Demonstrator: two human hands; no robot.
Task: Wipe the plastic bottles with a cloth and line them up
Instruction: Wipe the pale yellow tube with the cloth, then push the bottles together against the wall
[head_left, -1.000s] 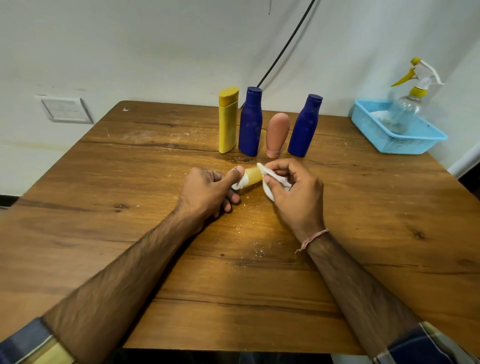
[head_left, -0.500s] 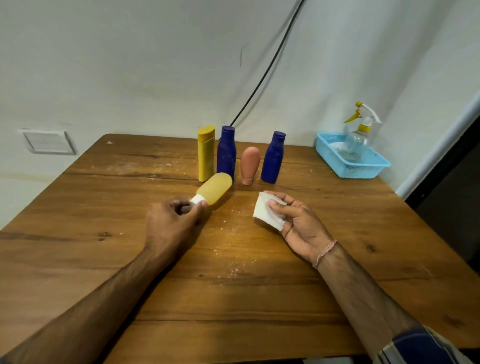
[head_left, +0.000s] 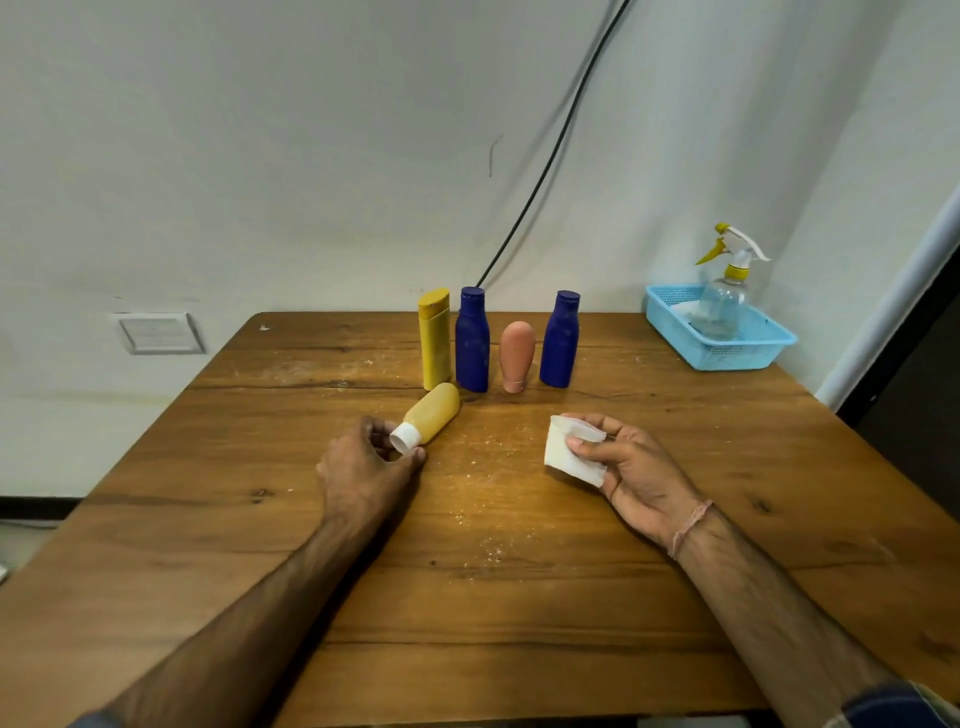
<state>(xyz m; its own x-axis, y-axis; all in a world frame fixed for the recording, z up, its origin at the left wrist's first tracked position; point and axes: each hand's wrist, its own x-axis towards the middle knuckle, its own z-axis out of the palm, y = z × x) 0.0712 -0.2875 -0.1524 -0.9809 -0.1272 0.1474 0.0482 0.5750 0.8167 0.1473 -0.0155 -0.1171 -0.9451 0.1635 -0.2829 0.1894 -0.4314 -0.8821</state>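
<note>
Short of the twelve-o'clock row (head_left: 471, 343), left hand (head_left: 363, 470) pinching the cap (head_left: 405, 438) of the lying mustard bottle (head_left: 434, 410), right hand (head_left: 636, 467) gripping cloth (head_left: 563, 452): tip upright gently, park at nine o'clock of tall yellow bottle (head_left: 434, 338).

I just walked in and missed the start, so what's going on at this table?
A person is cleaning plastic bottles. Their left hand holds the small yellow bottle by its white cap, while the right hand pinches a folded white cloth off to the side, not touching it. Four bottles already stand in a row at the back of the table.
</note>
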